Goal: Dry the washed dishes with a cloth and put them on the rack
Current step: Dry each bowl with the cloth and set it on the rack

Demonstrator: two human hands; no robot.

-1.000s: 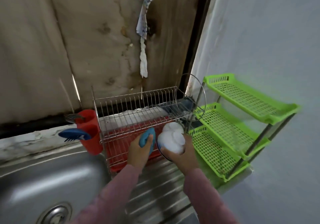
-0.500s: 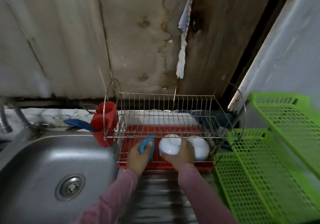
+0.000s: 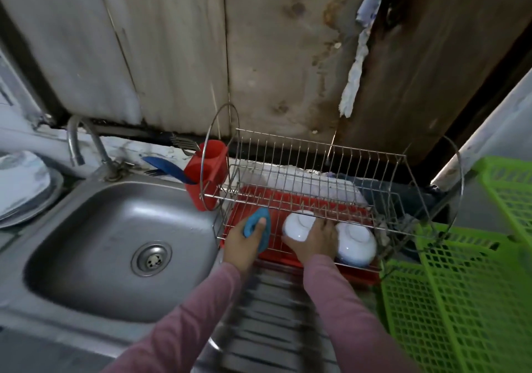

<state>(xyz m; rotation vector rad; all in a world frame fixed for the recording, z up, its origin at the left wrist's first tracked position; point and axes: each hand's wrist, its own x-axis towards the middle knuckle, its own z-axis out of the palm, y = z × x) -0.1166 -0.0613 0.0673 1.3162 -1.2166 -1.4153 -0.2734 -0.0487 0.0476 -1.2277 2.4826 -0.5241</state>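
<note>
The white bowl (image 3: 298, 225) sits upside down on the lower tier of the wire rack (image 3: 316, 153), touching a second bowl (image 3: 357, 241) to its right. Our right hand (image 3: 315, 241) curls over it, holding it from the near side. Our left hand (image 3: 240, 243) grips the blue cloth (image 3: 259, 223) at the rack's left end. A red tray (image 3: 288, 260) lies beneath, with the sink (image 3: 100, 228) to the left and a green shelf (image 3: 446, 300) to the right.
</note>
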